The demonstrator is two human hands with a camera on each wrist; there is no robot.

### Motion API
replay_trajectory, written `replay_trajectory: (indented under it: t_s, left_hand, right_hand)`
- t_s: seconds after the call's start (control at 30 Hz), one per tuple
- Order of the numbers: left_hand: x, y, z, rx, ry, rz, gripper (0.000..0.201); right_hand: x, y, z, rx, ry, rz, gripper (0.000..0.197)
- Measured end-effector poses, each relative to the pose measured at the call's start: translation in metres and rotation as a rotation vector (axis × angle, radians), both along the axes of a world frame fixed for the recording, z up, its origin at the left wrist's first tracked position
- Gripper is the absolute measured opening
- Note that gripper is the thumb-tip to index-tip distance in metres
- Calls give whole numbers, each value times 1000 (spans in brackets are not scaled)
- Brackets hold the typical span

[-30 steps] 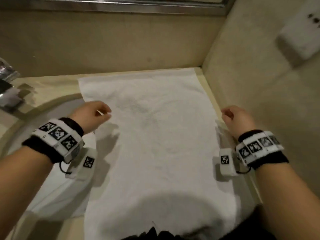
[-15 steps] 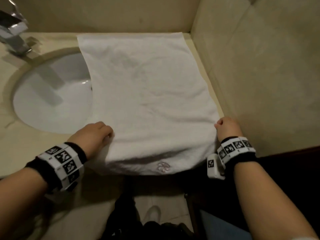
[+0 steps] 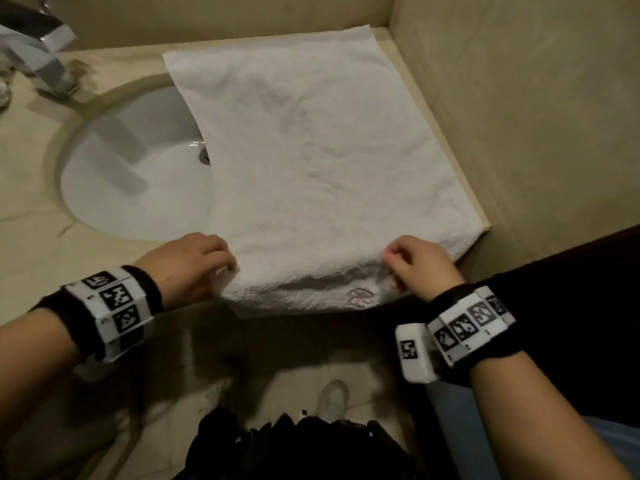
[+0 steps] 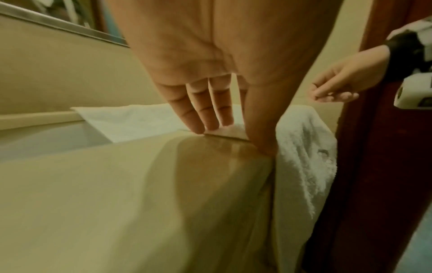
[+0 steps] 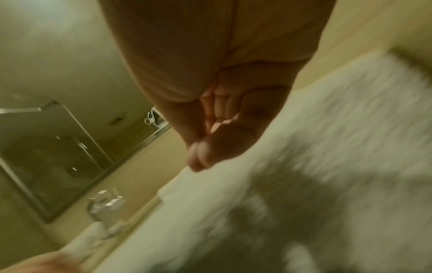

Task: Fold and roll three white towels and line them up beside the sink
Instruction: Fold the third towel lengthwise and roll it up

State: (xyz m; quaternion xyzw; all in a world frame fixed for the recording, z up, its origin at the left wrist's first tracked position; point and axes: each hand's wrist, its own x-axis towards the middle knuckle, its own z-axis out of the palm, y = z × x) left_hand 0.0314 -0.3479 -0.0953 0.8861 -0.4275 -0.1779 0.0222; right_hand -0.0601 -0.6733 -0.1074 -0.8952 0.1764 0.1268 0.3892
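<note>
One white towel (image 3: pixel 311 168) lies spread flat on the beige counter (image 3: pixel 27 258) to the right of the sink (image 3: pixel 104 174). Its near end, with an embroidered logo (image 3: pixel 360 296), hangs over the counter's front edge (image 4: pixel 304 157). My left hand (image 3: pixel 221 261) pinches the towel's near-left corner at that edge, fingers on top and thumb beside it (image 4: pixel 233 136). My right hand (image 3: pixel 391 268) hovers just above the near edge close to the logo. Its fingers are curled into the palm with nothing seen in them (image 5: pixel 203 153). No other towel shows.
A chrome faucet (image 3: pixel 38 57) stands behind the sink at the far left. A tiled wall (image 3: pixel 519 133) runs close along the towel's right side. A dark wooden panel (image 4: pixel 374 166) stands right of the counter. The floor and a shoe (image 3: pixel 332 396) lie below.
Both hands have come back from the towel's sides to its near end. The right hand has left the right edge and moved inward toward the logo.
</note>
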Motion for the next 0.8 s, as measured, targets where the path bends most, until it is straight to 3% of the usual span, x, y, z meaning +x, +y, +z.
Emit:
replay_trajectory:
  t_s: [0.1, 0.23, 0.37, 0.43, 0.53, 0.7, 0.8]
  left_hand:
    - [13, -7, 0, -9, 24, -92, 24]
    - [39, -18, -11, 24, 95, -131, 28]
    - [61, -33, -7, -46, 176, -69, 30]
    - [67, -37, -3, -74, 195, -101, 28]
    - [73, -41, 3, -130, 189, -162, 29]
    - [81, -37, 7, -47, 98, -371, 47]
    - [86, -35, 5, -66, 86, -401, 34]
  right_hand:
    - [8, 75, 3, 295, 84, 30, 17]
    - [16, 151, -7, 321, 118, 87, 8]
    - [17, 193, -20, -52, -47, -109, 51]
    - [20, 209, -23, -219, -87, -195, 63]
    - [27, 219, -25, -399, -81, -289, 51]
    - [8, 192, -14, -411, -24, -438, 35]
    - [-31, 159, 1, -432, -14, -542, 18]
